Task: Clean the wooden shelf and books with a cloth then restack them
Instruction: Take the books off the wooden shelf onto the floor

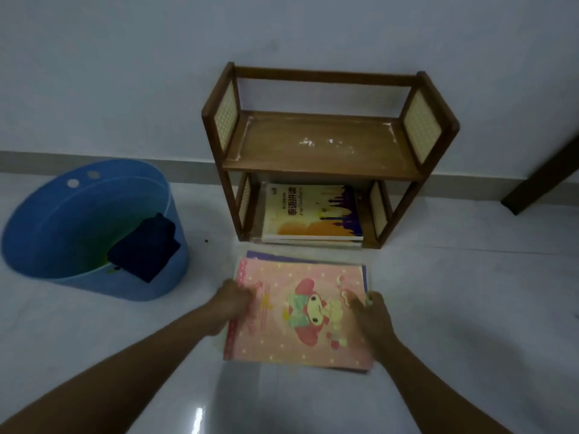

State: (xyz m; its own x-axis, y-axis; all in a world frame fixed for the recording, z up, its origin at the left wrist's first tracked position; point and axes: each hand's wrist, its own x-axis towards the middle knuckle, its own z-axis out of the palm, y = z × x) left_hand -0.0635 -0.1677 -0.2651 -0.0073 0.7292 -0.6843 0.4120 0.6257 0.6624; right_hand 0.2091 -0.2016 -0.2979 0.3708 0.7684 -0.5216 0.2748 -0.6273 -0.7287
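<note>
Pink book [297, 311]: on the floor [454, 308], near side, topping a small stack, between my hands. Left hand [232, 303]: fingers curled round its left edge. Right hand [371, 314]: fingers curled over its right edge. Shelf [316, 145]: far, against the wall; yellow book [310, 214] flat on its bottom tier. Cloth [144, 247]: draped over the bucket [62, 220] rim, left.

Dim, bluish indoor light; colours muted. Small bright glare on the glossy floor [198, 415] at the bottom edge, with soft arm shadows beside it. Whole picture slightly soft; hands [232, 303] smeared by motion blur. Wide-angle bending: shelf [316, 142] sides splay outward, skirting line curves toward the edges.
</note>
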